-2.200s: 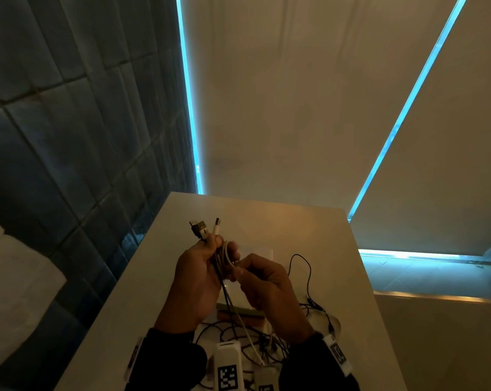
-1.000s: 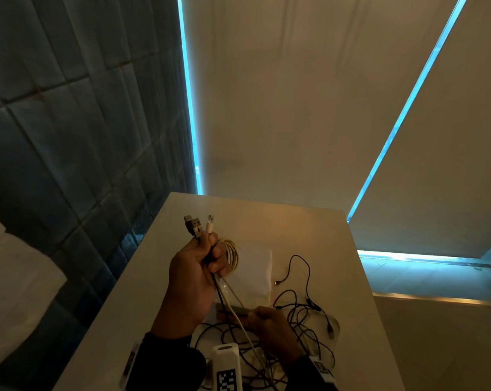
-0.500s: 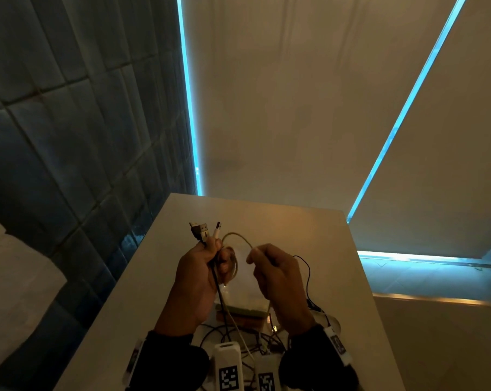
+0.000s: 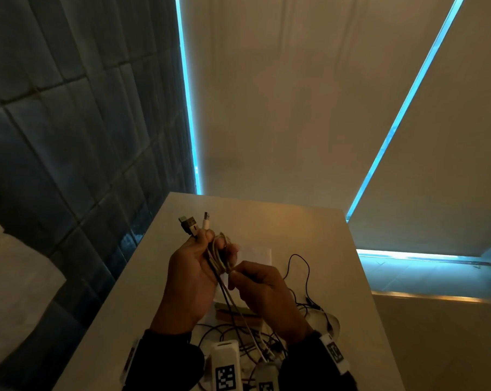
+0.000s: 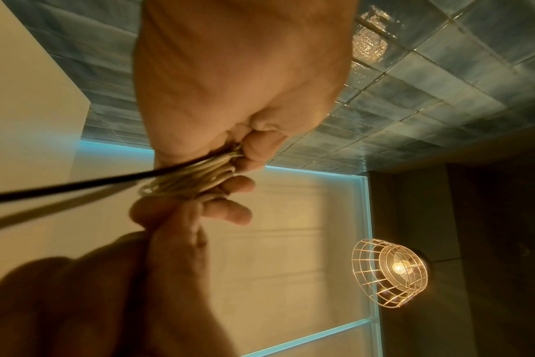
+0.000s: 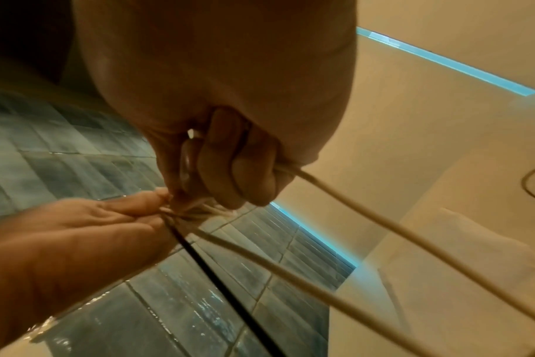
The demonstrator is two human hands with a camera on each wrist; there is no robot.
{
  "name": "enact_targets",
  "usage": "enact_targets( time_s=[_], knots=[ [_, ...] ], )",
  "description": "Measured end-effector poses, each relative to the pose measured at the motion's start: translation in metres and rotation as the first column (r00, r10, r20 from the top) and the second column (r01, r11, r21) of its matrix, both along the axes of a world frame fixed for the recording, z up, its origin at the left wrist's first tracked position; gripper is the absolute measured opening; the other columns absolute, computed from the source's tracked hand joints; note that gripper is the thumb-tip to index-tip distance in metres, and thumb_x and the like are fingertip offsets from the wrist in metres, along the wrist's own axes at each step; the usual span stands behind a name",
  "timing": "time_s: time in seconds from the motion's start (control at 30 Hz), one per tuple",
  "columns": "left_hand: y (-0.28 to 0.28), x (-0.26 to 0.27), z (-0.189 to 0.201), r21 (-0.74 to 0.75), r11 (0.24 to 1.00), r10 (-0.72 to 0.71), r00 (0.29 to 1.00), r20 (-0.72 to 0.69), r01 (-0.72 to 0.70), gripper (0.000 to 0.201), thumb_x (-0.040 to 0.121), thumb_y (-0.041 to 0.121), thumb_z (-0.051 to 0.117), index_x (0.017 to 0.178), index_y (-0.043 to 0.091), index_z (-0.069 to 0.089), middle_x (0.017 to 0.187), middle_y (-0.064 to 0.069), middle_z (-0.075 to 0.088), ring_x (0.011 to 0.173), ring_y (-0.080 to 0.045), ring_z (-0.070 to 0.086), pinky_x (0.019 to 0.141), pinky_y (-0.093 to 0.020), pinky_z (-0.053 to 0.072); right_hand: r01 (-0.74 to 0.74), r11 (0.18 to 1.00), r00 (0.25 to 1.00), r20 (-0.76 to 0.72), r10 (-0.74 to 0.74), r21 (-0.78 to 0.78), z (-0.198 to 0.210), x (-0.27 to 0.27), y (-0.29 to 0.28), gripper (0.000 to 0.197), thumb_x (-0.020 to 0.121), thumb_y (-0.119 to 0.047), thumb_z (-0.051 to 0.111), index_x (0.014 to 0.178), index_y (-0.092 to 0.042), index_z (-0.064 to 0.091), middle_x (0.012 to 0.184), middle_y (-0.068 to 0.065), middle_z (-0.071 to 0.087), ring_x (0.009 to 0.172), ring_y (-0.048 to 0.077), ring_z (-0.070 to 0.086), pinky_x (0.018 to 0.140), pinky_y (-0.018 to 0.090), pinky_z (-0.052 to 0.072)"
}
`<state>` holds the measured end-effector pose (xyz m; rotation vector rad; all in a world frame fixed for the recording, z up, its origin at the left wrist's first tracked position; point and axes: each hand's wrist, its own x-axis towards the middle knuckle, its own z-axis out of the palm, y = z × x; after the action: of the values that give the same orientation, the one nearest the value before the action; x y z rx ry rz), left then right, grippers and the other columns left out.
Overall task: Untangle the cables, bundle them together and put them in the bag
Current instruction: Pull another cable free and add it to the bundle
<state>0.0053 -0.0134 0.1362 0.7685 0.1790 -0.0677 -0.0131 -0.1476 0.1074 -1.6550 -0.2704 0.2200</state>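
My left hand [image 4: 202,266] is raised above the table and grips a coil of white cable [image 4: 220,256] together with a black cable; two USB plugs [image 4: 195,224] stick up past its fingers. In the left wrist view the white loops [image 5: 199,175] lie bunched between its fingers and thumb, with the black cable [image 5: 77,187] running off to the left. My right hand [image 4: 255,283] pinches the white cable [image 6: 336,190] just below the coil, close against the left hand. A loose tangle of black and white cables [image 4: 255,334] lies on the table beneath my wrists.
The pale table [image 4: 309,227] stands against a dark tiled wall on the left. A white flat bag or sheet [image 4: 257,253] lies behind my hands, and a black cable loop [image 4: 300,266] curls to its right. A wire-cage lamp [image 5: 391,273] glows in the left wrist view.
My right hand dropped to the tangle, rose with a loop of white cable over the left hand, and has now come down against the coil. The coil in my left hand has grown.
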Motion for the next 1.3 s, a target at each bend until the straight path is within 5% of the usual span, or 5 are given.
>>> enact_targets(
  time_s=[0.5, 0.73, 0.93, 1.1, 1.3],
  knots=[
    [-0.002, 0.002, -0.003, 0.014, 0.999, 0.035, 0.999, 0.037, -0.035, 0.03, 0.1, 0.021, 0.032, 0.072, 0.013, 0.039, 0.059, 0.0, 0.039, 0.05, -0.014, 0.04, 0.05, -0.025, 0.036, 0.036, 0.998, 0.971, -0.238, -0.024, 0.05, -0.045, 0.0, -0.01, 0.017, 0.097, 0.003, 0.043, 0.082, 0.002, 0.051, 0.037, -0.01, 0.049, 0.037, -0.002, 0.052, 0.042, 0.009, 0.041],
    [0.0, 0.003, -0.002, 0.032, 0.999, 0.03, 0.998, 0.057, -0.032, 0.031, 0.101, 0.022, 0.031, 0.073, 0.013, 0.04, 0.06, 0.0, 0.038, 0.051, -0.014, 0.039, 0.048, -0.023, 0.037, 0.158, 0.977, 0.961, -0.207, -0.185, -0.141, -0.114, 0.007, -0.021, 0.035, 0.091, -0.008, 0.055, 0.058, -0.02, 0.056, 0.056, -0.009, 0.051, 0.057, 0.005, 0.049, 0.058, 0.019, 0.04],
    [0.002, 0.004, -0.007, 0.069, 0.997, 0.03, 0.999, 0.025, -0.032, 0.031, 0.101, 0.023, 0.032, 0.073, 0.013, 0.04, 0.06, 0.0, 0.04, 0.051, -0.015, 0.04, 0.049, -0.024, 0.036, 0.21, 0.944, 0.928, -0.251, -0.274, -0.255, -0.145, 0.01, -0.029, 0.036, 0.091, -0.01, 0.057, 0.056, -0.016, 0.056, 0.046, -0.011, 0.048, 0.052, 0.005, 0.045, 0.054, 0.017, 0.035],
    [0.003, 0.005, -0.006, 0.106, 0.994, 0.042, 0.999, -0.025, -0.039, 0.031, 0.102, 0.021, 0.032, 0.073, 0.011, 0.041, 0.062, -0.002, 0.039, 0.051, -0.016, 0.041, 0.051, -0.026, 0.036, 0.373, 0.905, 0.871, -0.257, -0.418, -0.206, -0.12, 0.018, -0.029, 0.025, 0.087, -0.011, 0.057, 0.063, -0.007, 0.063, 0.06, 0.001, 0.054, 0.058, 0.013, 0.048, 0.053, 0.025, 0.037],
    [-0.001, 0.003, -0.004, 0.189, 0.982, 0.044, 0.993, -0.109, -0.022, 0.03, 0.102, 0.018, 0.034, 0.075, 0.009, 0.043, 0.065, -0.005, 0.041, 0.058, -0.019, 0.043, 0.052, -0.025, 0.042, 0.387, 0.913, 0.921, -0.093, -0.377, 0.128, -0.035, 0.024, -0.016, 0.027, 0.097, -0.017, 0.051, 0.076, -0.002, 0.061, 0.047, -0.002, 0.032, 0.041, 0.012, 0.022, 0.043, 0.022, 0.018]
  ],
)
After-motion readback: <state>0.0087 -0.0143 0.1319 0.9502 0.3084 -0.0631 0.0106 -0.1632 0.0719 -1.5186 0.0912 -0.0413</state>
